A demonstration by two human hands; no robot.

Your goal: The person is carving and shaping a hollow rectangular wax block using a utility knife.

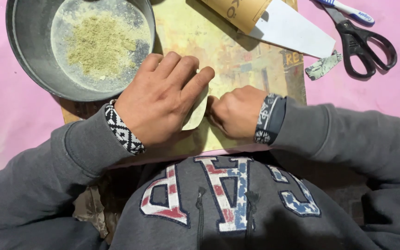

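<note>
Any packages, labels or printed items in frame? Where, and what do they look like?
Tan paper packet with white sheet sticking out: top centre, flat, dark print.
Yellowed printed poster sheet: under both hands, rectangular, faded picture.
Torn grey-green printed scrap: right, beside the black scissors.

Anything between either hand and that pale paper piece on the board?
Nothing visible. The left hand lies flat on the pale paper piece, covering most of it; the right hand touches its right edge. The metal bowl and scissors sit apart.

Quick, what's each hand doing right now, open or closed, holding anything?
Left hand: fingers flat, pressing a pale piece of material onto the board.
Right hand: curled shut against the same piece; grip hidden.
</note>
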